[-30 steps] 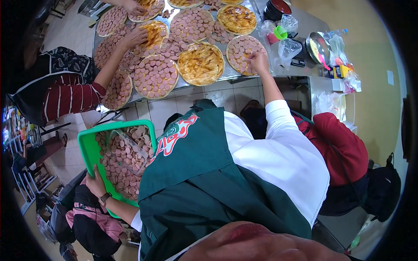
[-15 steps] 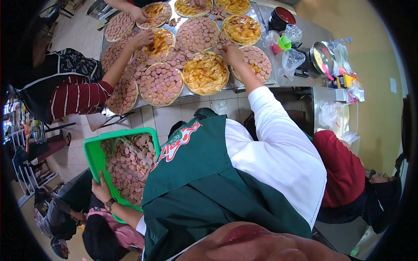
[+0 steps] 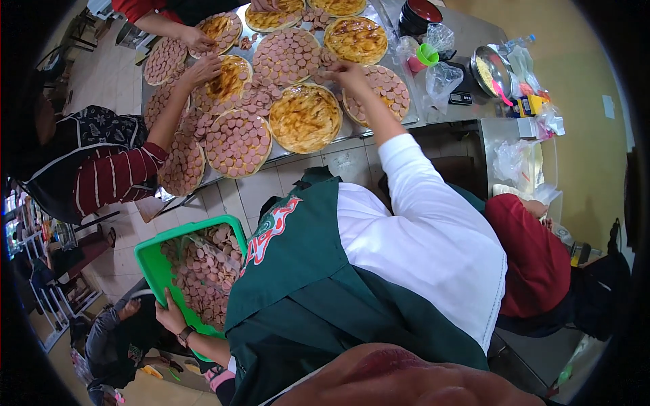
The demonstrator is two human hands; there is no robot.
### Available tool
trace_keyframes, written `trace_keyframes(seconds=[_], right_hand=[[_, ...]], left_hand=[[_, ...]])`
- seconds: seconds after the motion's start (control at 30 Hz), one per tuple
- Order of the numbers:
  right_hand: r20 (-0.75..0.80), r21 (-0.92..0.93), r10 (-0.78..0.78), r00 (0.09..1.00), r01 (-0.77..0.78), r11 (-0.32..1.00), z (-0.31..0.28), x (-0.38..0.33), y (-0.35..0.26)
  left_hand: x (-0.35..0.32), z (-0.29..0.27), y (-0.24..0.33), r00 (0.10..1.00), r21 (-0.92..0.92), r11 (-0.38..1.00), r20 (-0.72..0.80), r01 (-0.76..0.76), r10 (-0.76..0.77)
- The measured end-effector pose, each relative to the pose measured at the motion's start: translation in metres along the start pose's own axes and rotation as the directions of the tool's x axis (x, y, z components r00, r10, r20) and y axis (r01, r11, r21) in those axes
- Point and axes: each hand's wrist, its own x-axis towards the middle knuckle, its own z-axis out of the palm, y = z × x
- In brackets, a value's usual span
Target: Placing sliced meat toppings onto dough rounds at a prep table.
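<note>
My left hand (image 3: 170, 313) grips the near left rim of a green plastic tub (image 3: 150, 260) at my left side. Inside lie many round pink sausage slices (image 3: 206, 298) and a clear plastic bag. My right hand (image 3: 349, 76) reaches over the metal table, its fingers bent together at a small heap of sausage slices; whatever they pinch is hidden. Just below it lies a pizza base (image 3: 305, 118) spread with brown sauce, without slices. To its right is a pizza (image 3: 376, 96) mostly covered in slices, and beyond it a sauced base (image 3: 355, 39).
Across the table, a co-worker's hand (image 3: 205, 69) in a striped sleeve and another person's hand (image 3: 196, 38) work over pizzas. At right stand dark stacked bowls (image 3: 421, 15), a green cup (image 3: 426, 54), a scale (image 3: 460, 98) and a metal bowl (image 3: 497, 61). A red-sleeved person (image 3: 528, 254) is close at my right.
The view has shifted, so the table and pizzas appear farther left. My right hand stays by the slice heap, its fingers reaching farther left. My left hand still holds the tub.
</note>
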Motion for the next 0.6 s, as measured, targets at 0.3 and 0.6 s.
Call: trace_keyframes(seconds=[0.3,0.6], right_hand=[[-0.101,-0.245,0.098,0.990,-0.120,0.962,-0.132,-0.048,0.062],[-0.162,-0.721,-0.019,0.987,-0.105,0.685,-0.119,-0.062,0.065]], left_hand=[[0.004,0.004,-0.002,1.000,0.010,1.000,0.022,0.017,-0.017],[0.002,0.006,0.008,1.000,-0.030,0.999,0.021,0.023,-0.022]])
